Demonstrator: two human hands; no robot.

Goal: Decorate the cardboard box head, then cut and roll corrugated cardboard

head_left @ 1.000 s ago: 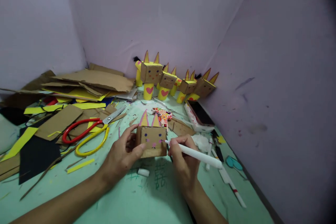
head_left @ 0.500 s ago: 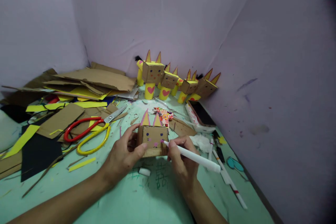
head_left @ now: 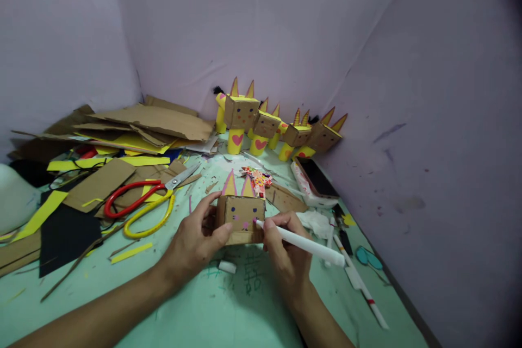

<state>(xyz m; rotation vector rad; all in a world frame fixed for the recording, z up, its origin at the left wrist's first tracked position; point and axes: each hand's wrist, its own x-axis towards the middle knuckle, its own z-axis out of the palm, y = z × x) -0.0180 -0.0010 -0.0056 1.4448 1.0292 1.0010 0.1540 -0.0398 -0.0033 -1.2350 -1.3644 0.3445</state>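
Marker (head_left: 313, 245) in right fingers (head_left: 271, 230) touches cardboard box (head_left: 244, 215)

Craft workspace: scissors (head_left: 169, 188), cardboard scraps (head_left: 159, 120)

The left hand (head_left: 193, 244) and right hand (head_left: 287, 253) were bare — the wrists (head_left: 299, 288) narrow, the forearms (head_left: 130, 304) bare too, tapering toward the wrists — with slim fingers (head_left: 286, 219) and round-tipped thumbs (head_left: 221, 235).

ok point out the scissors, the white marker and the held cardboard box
Scissors (head_left: 175, 180): head view, base of the blades.
White marker (head_left: 313, 246): head view, middle of the barrel.
Cardboard box (head_left: 243, 216): head view, middle of the front face.
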